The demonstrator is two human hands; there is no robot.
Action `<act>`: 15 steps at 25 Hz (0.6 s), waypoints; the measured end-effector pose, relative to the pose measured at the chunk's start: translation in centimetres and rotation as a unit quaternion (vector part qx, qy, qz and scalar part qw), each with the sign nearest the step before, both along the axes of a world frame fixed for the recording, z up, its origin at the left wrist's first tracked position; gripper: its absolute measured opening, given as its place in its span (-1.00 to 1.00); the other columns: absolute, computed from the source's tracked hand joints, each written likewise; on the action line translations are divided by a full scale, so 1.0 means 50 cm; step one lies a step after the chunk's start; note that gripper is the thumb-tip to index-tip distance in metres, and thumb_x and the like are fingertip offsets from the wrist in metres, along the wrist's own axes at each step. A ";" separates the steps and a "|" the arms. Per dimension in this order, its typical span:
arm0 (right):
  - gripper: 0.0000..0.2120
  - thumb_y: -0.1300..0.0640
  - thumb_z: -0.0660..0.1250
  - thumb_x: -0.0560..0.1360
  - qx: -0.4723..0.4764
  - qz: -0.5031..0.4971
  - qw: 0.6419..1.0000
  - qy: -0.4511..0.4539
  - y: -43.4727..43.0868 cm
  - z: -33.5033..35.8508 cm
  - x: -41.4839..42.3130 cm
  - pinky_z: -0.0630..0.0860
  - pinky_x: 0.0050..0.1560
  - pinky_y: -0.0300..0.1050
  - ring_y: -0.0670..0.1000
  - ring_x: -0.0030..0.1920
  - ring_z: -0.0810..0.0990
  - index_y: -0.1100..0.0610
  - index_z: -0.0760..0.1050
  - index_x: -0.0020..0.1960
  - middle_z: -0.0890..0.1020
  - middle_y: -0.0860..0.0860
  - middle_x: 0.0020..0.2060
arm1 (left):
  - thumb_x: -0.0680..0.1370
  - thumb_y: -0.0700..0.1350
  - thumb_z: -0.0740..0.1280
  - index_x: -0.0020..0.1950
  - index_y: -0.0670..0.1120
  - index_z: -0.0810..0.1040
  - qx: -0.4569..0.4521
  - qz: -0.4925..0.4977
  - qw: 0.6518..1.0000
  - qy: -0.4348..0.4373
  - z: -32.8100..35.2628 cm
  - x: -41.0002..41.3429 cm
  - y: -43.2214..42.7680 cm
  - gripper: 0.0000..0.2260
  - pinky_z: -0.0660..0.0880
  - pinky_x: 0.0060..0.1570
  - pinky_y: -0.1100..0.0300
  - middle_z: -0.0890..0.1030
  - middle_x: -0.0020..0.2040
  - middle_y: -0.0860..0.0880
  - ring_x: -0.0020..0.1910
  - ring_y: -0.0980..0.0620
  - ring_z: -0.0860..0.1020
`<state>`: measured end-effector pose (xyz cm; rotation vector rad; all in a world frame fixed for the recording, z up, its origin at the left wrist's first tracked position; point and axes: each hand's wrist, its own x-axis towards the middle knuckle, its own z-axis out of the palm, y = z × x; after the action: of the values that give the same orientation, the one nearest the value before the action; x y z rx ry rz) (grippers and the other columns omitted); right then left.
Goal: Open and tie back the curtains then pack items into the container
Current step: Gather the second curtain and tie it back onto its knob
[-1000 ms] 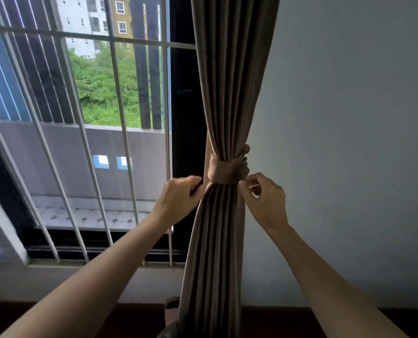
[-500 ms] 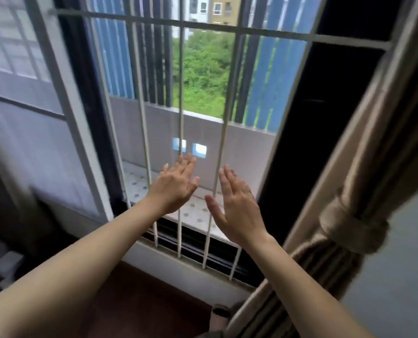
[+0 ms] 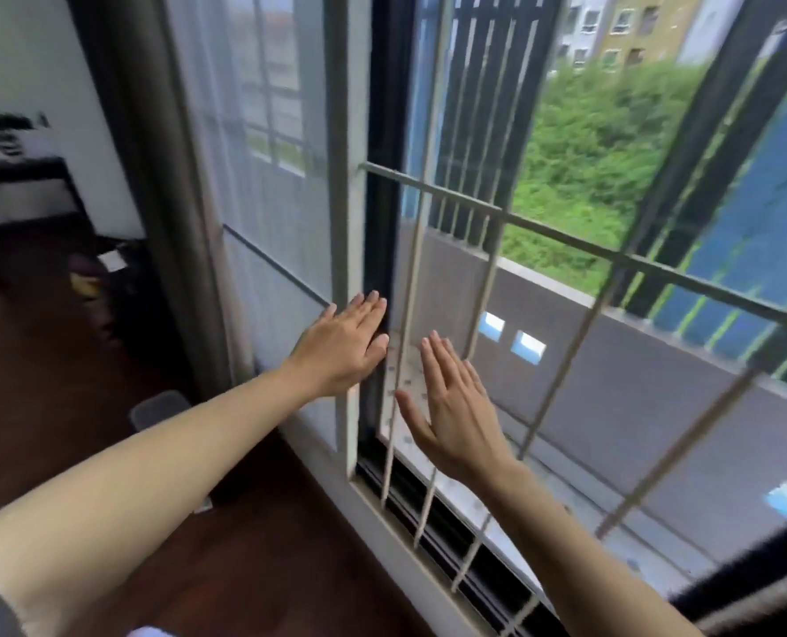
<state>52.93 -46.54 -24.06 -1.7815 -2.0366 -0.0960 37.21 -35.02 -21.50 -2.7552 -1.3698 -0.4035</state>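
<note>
Left hand [image 3: 342, 343] and right hand [image 3: 452, 406] reach mid-frame toward the window grille [image 3: 497, 218], fingers straight, holding nothing. A lidded plastic container [image 3: 159, 409] sits lower left; contents unclear.

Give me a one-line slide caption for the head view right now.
Both hands open and empty, left hand and right hand raised before the window bars.

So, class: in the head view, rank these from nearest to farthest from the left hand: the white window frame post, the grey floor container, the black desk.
From the left hand:
1. White window frame post, at its fingertips.
2. Grey floor container, lower left.
3. Black desk, far left.
</note>
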 end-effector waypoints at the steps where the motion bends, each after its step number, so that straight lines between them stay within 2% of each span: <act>1: -0.32 -0.24 -0.12 0.56 0.004 0.014 1.000 -0.002 0.046 0.005 -0.028 -0.27 0.44 -0.19 -0.11 0.49 -0.21 0.11 -0.14 0.54 -0.09 0.01 0.54 | 0.52 0.12 -0.17 0.54 -0.12 -0.03 0.009 0.017 1.000 0.003 0.015 -0.034 0.035 -0.38 0.02 0.46 -0.02 0.02 0.56 -0.08 0.54 0.00 0.00; 8: -0.23 -0.31 -0.15 0.50 -0.023 0.096 0.995 0.021 0.376 0.002 -0.286 -0.28 0.43 -0.15 -0.05 0.51 -0.23 0.14 -0.19 0.54 -0.13 0.06 0.54 | 0.64 0.04 -0.06 0.55 -0.14 -0.06 0.006 0.130 0.991 0.017 0.047 -0.337 0.279 -0.48 -0.05 0.48 0.02 -0.04 0.57 -0.06 0.54 0.02 -0.06; 11: -0.17 -0.36 -0.25 0.44 -0.041 0.147 0.988 0.032 0.490 0.012 -0.413 -0.28 0.43 -0.14 -0.06 0.49 -0.25 0.14 -0.20 0.53 -0.15 0.07 0.54 | 0.64 0.03 -0.05 0.55 -0.13 -0.04 0.002 0.177 0.984 0.022 0.052 -0.483 0.361 -0.49 -0.03 0.49 0.03 -0.01 0.57 -0.05 0.54 0.03 -0.05; 15: -0.18 -0.37 -0.24 0.45 -0.021 0.189 0.981 0.028 0.621 0.013 -0.568 -0.23 0.44 -0.12 0.00 0.53 -0.15 0.12 -0.15 0.54 -0.10 0.06 0.55 | 0.64 0.05 -0.05 0.55 -0.11 -0.02 0.006 0.232 0.973 0.010 0.044 -0.648 0.455 -0.49 0.00 0.48 0.02 0.01 0.57 -0.04 0.54 0.04 -0.03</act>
<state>24.55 -15.49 -23.40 -1.3712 -2.3092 0.1115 4.82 -12.29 -19.32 -2.3104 -1.9209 -0.3508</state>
